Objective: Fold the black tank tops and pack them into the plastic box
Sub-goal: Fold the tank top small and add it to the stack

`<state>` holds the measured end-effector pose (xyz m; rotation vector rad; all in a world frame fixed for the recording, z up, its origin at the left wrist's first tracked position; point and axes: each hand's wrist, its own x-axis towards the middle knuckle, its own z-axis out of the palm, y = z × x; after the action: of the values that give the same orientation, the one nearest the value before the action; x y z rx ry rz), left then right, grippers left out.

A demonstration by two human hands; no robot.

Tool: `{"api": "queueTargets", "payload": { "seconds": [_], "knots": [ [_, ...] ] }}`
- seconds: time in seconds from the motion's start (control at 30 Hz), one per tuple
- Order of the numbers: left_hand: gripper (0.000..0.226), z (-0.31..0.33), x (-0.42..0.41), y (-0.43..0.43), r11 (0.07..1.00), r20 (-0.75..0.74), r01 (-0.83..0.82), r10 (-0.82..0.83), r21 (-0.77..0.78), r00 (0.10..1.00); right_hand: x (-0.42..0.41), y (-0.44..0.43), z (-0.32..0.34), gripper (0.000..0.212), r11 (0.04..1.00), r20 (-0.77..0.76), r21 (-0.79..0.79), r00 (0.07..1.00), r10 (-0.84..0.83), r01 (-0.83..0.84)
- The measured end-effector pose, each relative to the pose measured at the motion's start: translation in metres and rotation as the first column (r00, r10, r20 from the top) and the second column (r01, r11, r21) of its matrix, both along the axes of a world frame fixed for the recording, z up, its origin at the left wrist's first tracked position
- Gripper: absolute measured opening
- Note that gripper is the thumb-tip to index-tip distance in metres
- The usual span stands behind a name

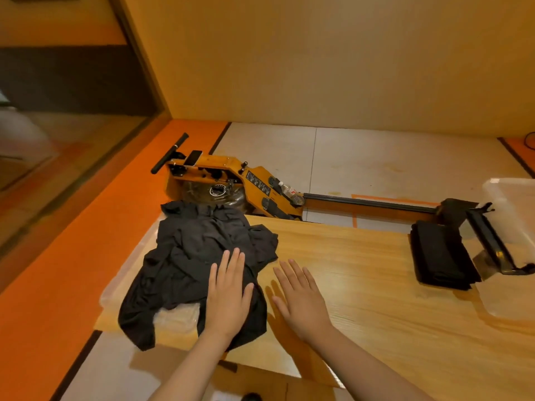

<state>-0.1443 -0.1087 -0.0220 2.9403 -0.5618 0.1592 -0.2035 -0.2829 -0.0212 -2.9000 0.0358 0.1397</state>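
A crumpled heap of black tank tops (199,250) lies on the left end of the wooden table (362,273), partly hanging over its near-left edge. My left hand (228,296) rests flat, fingers apart, on the heap's right side. Just beside the cloth, my right hand (301,299) lies flat and open on bare wood. A neat stack of folded black tank tops (443,256) sits at the table's right end. The clear plastic box (512,209) stands at the far right, partly cut off by the frame.
A wooden rowing machine (231,180) with a black rail (370,202) lies on the floor behind the table, a water bottle (289,192) resting on it. Crinkled clear plastic (176,316) lies under the heap. Orange floor runs along the left.
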Motion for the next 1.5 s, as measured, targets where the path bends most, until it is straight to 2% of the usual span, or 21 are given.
{"api": "queueTargets", "payload": {
  "seconds": [0.13,0.33,0.5,0.57,0.67,0.77,0.83,0.93,0.97,1.03,1.1,1.13,1.23,1.27,1.4,1.5],
  "knots": [
    [0.064,-0.022,0.009,0.061,0.998,-0.043,-0.06,0.06,0.009,0.997,0.02,0.055,-0.012,0.06,0.998,-0.01,-0.002,0.998,0.063,-0.063],
    [0.068,-0.045,0.034,0.128,0.991,-0.155,-0.13,0.125,-0.019,0.98,0.053,0.109,-0.027,0.066,0.997,-0.02,0.08,1.0,-0.01,0.012],
    [0.065,-0.032,0.076,0.144,0.992,-0.134,-0.115,0.107,-0.055,0.985,0.091,0.125,-0.022,0.07,0.978,0.003,0.161,0.991,-0.132,0.13],
    [0.064,-0.024,0.097,0.137,0.997,-0.115,-0.069,0.063,-0.043,0.991,0.106,0.129,-0.02,0.063,0.959,0.018,0.209,0.98,-0.197,0.189],
    [0.063,-0.023,0.112,0.122,0.996,-0.143,0.085,-0.08,0.03,0.987,0.114,0.135,-0.03,0.037,0.977,0.057,0.139,0.984,-0.169,0.16],
    [0.064,-0.027,0.122,0.117,0.988,-0.316,0.152,-0.143,0.004,0.938,0.111,0.138,-0.036,0.015,0.954,0.127,0.223,0.964,-0.233,0.201],
    [0.071,-0.023,0.133,0.116,0.988,-0.381,0.127,-0.15,-0.085,0.912,0.108,0.135,-0.029,0.014,0.899,0.151,0.368,0.939,-0.308,0.236],
    [0.084,-0.001,0.15,0.11,0.971,-0.33,0.213,-0.236,-0.105,0.914,0.107,0.129,-0.007,0.011,0.822,0.158,0.53,0.928,-0.337,0.208],
    [0.081,0.008,0.154,0.106,0.959,-0.316,0.27,-0.282,-0.082,0.906,0.109,0.126,0.001,0.012,0.818,0.17,0.543,0.93,-0.326,0.188],
    [0.056,0.023,0.16,0.098,0.923,-0.304,0.377,-0.381,-0.073,0.873,0.112,0.123,0.017,0.015,0.804,0.194,0.567,0.919,-0.342,0.18],
    [0.028,0.038,0.167,0.09,0.893,-0.292,0.423,-0.449,-0.151,0.845,0.117,0.118,0.032,0.017,0.754,0.218,0.631,0.89,-0.399,0.183],
    [0.023,0.046,0.17,0.087,0.888,-0.297,0.401,-0.455,-0.225,0.839,0.12,0.112,0.041,0.017,0.715,0.217,0.672,0.872,-0.439,0.193],
    [0.026,0.083,0.176,0.079,0.84,-0.37,0.209,-0.426,-0.5,0.826,0.129,0.084,0.067,0.013,0.553,0.161,0.809,0.828,-0.537,0.201],
    [0.031,0.097,0.177,0.077,0.817,-0.373,0.165,-0.42,-0.553,0.827,0.132,0.072,0.077,0.011,0.546,0.166,0.816,0.827,-0.537,0.191],
    [0.037,0.151,0.185,0.066,0.794,-0.304,0.185,-0.421,-0.578,0.855,0.139,0.028,0.122,0.017,0.63,0.242,0.764,0.844,-0.478,0.138],
    [0.04,0.186,0.191,0.054,0.795,-0.234,0.25,-0.436,-0.553,0.869,0.138,0.004,0.161,0.039,0.774,0.334,0.628,0.871,-0.361,0.08]
  ]
}}
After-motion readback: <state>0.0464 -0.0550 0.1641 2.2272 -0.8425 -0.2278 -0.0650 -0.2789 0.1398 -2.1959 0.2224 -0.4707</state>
